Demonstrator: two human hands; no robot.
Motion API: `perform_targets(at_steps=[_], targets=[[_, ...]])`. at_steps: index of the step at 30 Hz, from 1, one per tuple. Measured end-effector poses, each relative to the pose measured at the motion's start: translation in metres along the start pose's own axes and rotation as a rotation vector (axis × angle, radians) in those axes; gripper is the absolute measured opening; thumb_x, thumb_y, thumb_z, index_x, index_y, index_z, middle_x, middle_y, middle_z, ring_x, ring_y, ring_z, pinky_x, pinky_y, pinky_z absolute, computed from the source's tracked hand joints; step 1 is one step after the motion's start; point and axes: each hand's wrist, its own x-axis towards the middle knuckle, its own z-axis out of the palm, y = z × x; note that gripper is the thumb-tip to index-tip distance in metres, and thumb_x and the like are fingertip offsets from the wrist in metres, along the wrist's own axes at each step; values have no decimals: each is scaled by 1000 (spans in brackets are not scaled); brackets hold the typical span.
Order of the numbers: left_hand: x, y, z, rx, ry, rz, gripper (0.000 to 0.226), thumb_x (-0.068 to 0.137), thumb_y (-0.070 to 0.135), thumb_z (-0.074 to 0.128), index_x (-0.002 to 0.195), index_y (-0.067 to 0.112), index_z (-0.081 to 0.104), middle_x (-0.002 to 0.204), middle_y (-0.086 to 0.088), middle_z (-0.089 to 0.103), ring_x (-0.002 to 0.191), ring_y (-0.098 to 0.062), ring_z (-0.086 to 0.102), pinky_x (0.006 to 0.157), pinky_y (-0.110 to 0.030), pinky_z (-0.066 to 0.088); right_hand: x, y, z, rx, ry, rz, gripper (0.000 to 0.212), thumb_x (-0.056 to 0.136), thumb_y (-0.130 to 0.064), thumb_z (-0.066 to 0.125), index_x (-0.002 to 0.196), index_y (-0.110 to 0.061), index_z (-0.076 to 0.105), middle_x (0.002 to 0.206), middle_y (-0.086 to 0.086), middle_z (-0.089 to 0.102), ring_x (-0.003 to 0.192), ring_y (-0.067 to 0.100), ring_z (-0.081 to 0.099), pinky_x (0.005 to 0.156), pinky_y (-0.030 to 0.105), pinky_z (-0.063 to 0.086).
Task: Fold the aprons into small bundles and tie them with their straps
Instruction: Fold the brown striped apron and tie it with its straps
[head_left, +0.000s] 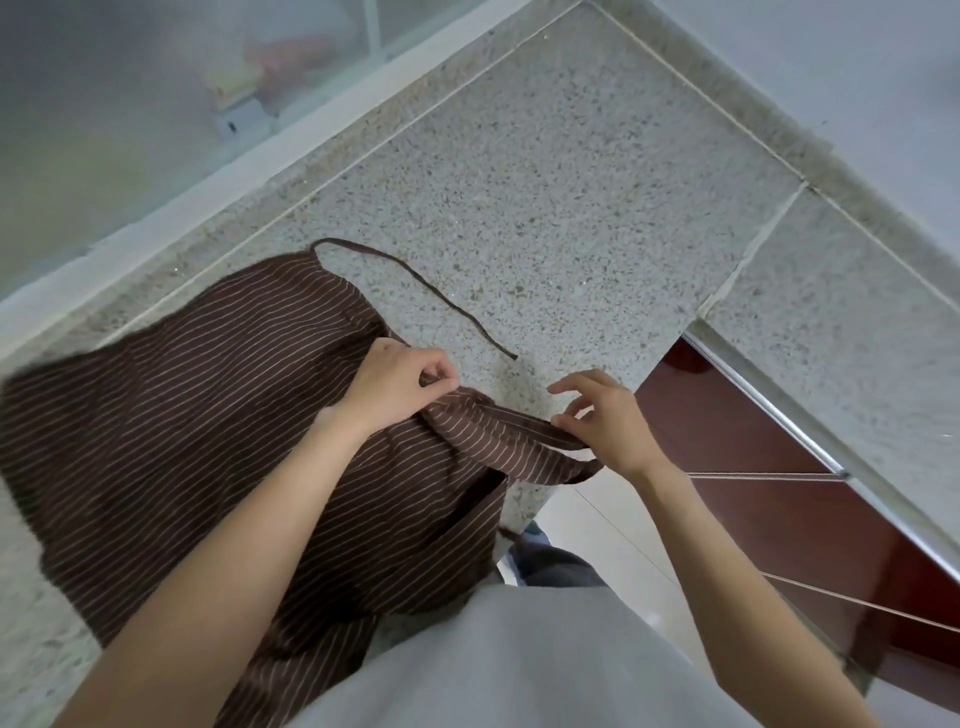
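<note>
light: soft, even daylight; shadows faint | edges: wide-angle bend, slightly blurred

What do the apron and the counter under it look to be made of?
Apron: soft woven cloth, likely cotton, matte brown with thin pale stripes; it creases and drapes over the edge. Counter: speckled grey stone, probably granite or terrazzo, with a smooth, faintly glossy finish.

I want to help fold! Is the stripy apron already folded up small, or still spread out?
Mostly spread out. The apron lies wide across the counter; only its top edge is bunched between the left hand and right hand.
</note>
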Motion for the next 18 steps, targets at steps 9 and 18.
perform_targets(at_steps=[9,18], targets=[[-26,-13,27,261,-46,59,26,92,40,50,108,27,65,107,14,59,96,-8,56,95,-31,27,-11,-1,44,-169,-141,55,33,86,-32,66,116,-18,62,102,1,68,81,15,61,73,21,43],[19,27,27,352,-54,-18,29,96,42,44,106,26,65,92,7,71,84,-13,62,87,-32,42,6,-14,11,-87,222,75,12,88,-20,58,92,-17,69,86,-4,68,73,15,61,63,28,46]])
